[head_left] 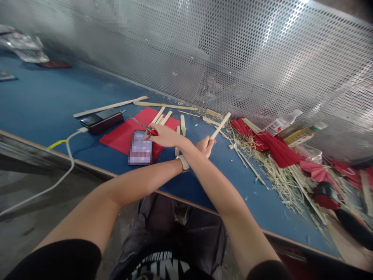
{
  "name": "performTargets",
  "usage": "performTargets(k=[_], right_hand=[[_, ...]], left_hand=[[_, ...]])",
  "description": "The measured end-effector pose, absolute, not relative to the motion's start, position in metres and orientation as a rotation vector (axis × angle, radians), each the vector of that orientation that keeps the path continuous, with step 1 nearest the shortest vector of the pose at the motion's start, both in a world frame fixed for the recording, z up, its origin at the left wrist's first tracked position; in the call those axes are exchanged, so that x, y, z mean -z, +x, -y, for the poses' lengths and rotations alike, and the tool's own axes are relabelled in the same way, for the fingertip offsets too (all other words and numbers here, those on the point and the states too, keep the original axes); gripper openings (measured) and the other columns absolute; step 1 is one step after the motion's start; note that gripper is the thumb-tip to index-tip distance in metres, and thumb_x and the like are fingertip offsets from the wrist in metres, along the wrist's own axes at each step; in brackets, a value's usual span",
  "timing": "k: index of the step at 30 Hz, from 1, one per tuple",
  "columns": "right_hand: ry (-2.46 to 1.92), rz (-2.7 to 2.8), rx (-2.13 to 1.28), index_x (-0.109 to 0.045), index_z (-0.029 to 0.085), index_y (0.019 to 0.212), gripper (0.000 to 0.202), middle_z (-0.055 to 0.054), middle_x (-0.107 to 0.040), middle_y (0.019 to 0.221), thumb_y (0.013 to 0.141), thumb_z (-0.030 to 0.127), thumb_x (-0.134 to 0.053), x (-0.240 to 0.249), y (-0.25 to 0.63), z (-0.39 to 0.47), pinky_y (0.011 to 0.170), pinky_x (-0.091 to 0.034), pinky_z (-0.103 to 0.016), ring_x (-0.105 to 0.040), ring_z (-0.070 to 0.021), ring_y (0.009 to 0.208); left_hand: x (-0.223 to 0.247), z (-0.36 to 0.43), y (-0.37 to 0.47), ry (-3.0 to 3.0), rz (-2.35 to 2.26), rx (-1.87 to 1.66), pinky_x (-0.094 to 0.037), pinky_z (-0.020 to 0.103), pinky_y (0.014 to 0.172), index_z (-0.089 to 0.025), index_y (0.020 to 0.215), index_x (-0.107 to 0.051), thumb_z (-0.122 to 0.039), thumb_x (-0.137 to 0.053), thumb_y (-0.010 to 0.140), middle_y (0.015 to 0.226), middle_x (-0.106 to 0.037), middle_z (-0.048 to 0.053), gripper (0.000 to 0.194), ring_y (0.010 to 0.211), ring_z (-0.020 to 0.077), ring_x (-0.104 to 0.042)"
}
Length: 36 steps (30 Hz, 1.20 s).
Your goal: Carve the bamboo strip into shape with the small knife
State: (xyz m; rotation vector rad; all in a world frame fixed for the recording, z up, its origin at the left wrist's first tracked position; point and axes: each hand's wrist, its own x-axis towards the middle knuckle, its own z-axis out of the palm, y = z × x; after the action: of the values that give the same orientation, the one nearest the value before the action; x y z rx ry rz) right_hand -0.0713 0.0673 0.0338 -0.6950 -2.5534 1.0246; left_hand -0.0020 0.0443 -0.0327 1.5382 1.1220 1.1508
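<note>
My arms are crossed over a blue table (43, 105). My right hand (163, 135) reaches left across my left wrist and is closed on red-handled scissors (145, 127), just above a phone (140, 147) lying on a red sheet (125, 134). My left hand (205, 146), with a white watch (183, 162) on its wrist, grips a flat bamboo stick (220, 125) that points up and to the right. Several short bamboo sticks (162, 115) lie on the red sheet beside my right hand.
A black power bank (101, 119) with a white cable (65, 155) lies to the left. Long bamboo strips (110, 106) run along the back. Red folded fans (276, 147) and straw scraps (271, 171) pile up on the right. A perforated metal screen (233, 58) stands behind the table.
</note>
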Motion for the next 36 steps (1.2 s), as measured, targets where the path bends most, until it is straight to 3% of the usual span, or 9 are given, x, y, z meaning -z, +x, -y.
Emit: performTargets(k=[5, 18, 23, 25, 27, 30, 36], right_hand=[[-0.678, 2.485, -1.197, -0.050, 0.026, 0.102, 0.018, -0.007, -0.081, 0.116, 0.096, 0.010, -0.055, -0.033, -0.073, -0.067, 0.106, -0.056, -0.042, -0.076, -0.0262, 0.123], [-0.723, 2.482, -1.189, -0.049, 0.026, 0.102, 0.016, -0.008, -0.080, 0.119, 0.099, 0.012, -0.057, -0.032, -0.073, -0.066, 0.109, -0.057, -0.042, -0.077, -0.0252, 0.124], [-0.672, 2.401, -1.280, -0.051, 0.025, 0.100, 0.019, -0.007, -0.081, 0.113, 0.094, 0.009, -0.059, -0.034, -0.075, -0.066, 0.106, -0.058, -0.039, -0.079, -0.0240, 0.121], [-0.593, 2.361, -1.354, -0.053, 0.024, 0.099, 0.019, -0.005, -0.083, 0.105, 0.090, 0.009, -0.059, -0.040, -0.073, -0.064, 0.099, -0.058, -0.035, -0.079, -0.0217, 0.110], [-0.522, 2.411, -1.457, -0.055, 0.023, 0.096, 0.017, -0.003, -0.084, 0.098, 0.086, 0.010, -0.058, -0.048, -0.070, -0.060, 0.078, -0.057, -0.031, -0.073, -0.0180, 0.085], [-0.484, 2.602, -1.596, -0.059, 0.022, 0.092, 0.014, -0.001, -0.083, 0.086, 0.082, 0.012, -0.058, -0.058, -0.064, -0.055, 0.050, -0.037, -0.028, -0.049, -0.0131, 0.056], [-0.498, 2.656, -1.662, -0.060, 0.022, 0.086, 0.014, 0.000, -0.079, 0.080, 0.077, 0.012, -0.059, -0.059, -0.063, -0.051, 0.046, -0.030, -0.026, -0.052, -0.0121, 0.056]], left_hand=[[0.020, -0.037, -0.003, 1.532, -1.157, -1.132, -0.042, 0.035, 0.075, -0.023, 0.098, -0.061, -0.024, -0.049, 0.116, 0.089, -0.067, 0.004, 0.021, 0.075, 0.0201, -0.057], [0.015, -0.034, -0.002, 1.479, -1.165, -1.161, -0.040, 0.035, 0.072, -0.024, 0.095, -0.061, -0.022, -0.053, 0.114, 0.084, -0.065, 0.004, 0.021, 0.074, 0.0217, -0.056], [0.025, -0.040, -0.002, 1.527, -1.148, -1.155, -0.040, 0.035, 0.074, -0.023, 0.098, -0.062, -0.024, -0.052, 0.116, 0.086, -0.067, 0.004, 0.020, 0.075, 0.0214, -0.057], [0.030, -0.043, -0.002, 1.535, -1.139, -1.158, -0.042, 0.035, 0.075, -0.024, 0.100, -0.063, -0.026, -0.052, 0.116, 0.090, -0.069, 0.005, 0.019, 0.077, 0.0215, -0.058], [0.033, -0.046, -0.002, 1.542, -1.130, -1.161, -0.043, 0.036, 0.077, -0.025, 0.102, -0.063, -0.028, -0.053, 0.117, 0.094, -0.071, 0.005, 0.018, 0.079, 0.0220, -0.060], [0.034, -0.047, -0.001, 1.540, -1.141, -1.164, -0.045, 0.037, 0.081, -0.025, 0.100, -0.062, -0.028, -0.054, 0.117, 0.096, -0.072, 0.006, 0.019, 0.083, 0.0232, -0.062], [0.026, -0.043, 0.000, 1.546, -1.205, -1.141, -0.047, 0.039, 0.084, -0.024, 0.099, -0.061, -0.025, -0.050, 0.116, 0.095, -0.072, 0.006, 0.020, 0.084, 0.0242, -0.065]])
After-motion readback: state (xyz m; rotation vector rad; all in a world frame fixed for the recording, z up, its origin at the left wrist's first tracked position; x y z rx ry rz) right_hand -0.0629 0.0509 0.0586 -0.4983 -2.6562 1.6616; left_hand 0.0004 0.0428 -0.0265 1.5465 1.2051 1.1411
